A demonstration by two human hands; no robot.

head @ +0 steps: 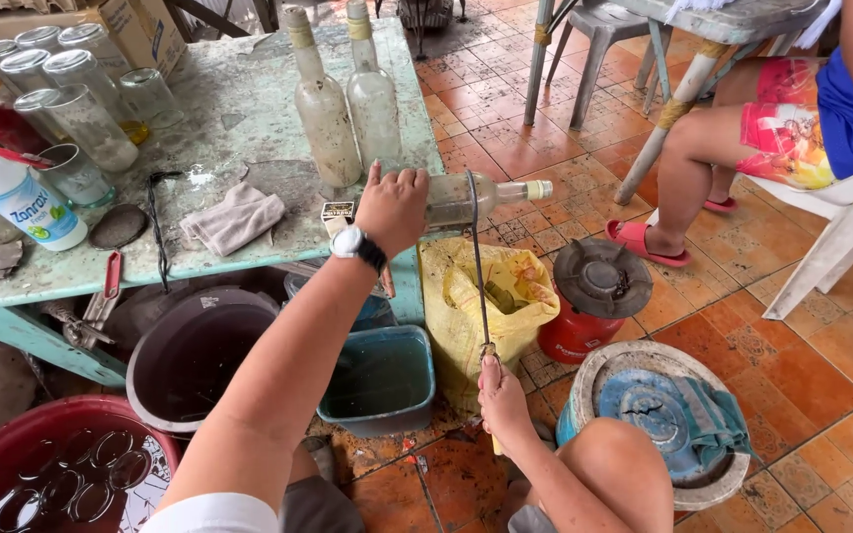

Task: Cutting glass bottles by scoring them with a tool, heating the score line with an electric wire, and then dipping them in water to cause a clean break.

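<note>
Here our left hand [393, 205] clasped the clear glass bottle [466, 199] sideways past the tabletop [239, 118] edge, while our right hand [502, 395] gripped a wire tool [478, 265] looped around it. It looked brittle, slick; best held mid-body.

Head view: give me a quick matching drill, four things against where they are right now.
Things:
1. clear glass bottle
2. grey rag
3. red basin
4. gas burner

Places:
A. on top of the red canister, on the tile floor
B. held sideways in the left hand, a wire loop around it
C. lying flat on the green table
D. bottom left, holding water and jars

Pairs: 1-B, 2-C, 3-D, 4-A
</note>
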